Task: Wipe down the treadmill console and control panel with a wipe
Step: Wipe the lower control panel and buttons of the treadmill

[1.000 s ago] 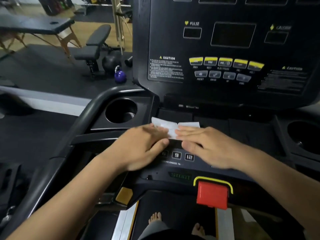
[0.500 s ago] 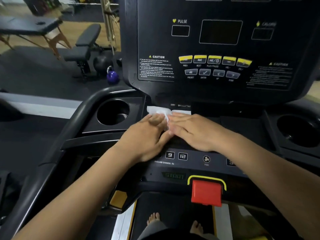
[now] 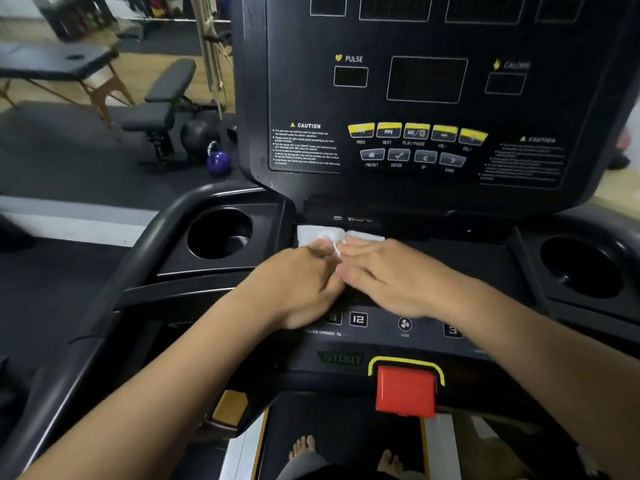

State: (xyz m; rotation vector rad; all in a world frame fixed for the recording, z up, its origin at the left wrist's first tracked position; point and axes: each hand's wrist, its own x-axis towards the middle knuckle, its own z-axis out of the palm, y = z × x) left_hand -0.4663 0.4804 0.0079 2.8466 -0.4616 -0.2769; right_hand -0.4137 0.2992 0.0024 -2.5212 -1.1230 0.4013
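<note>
Both hands have slid the wipe (image 3: 320,234) farther up the control panel (image 3: 379,336), clear of the numbered buttons, and it now lies against the foot of the upright console (image 3: 429,174). The left hand (image 3: 298,287) and right hand (image 3: 393,275) lie side by side, touching. Each grip is wide, with the fingers stretched flat and pressing the white wipe down, not curled round it. The wipe puckers a little between the fingertips. The left cup holder (image 3: 220,233) sits just beside it, and the red stop tab (image 3: 405,393) is nearer the person.
</note>
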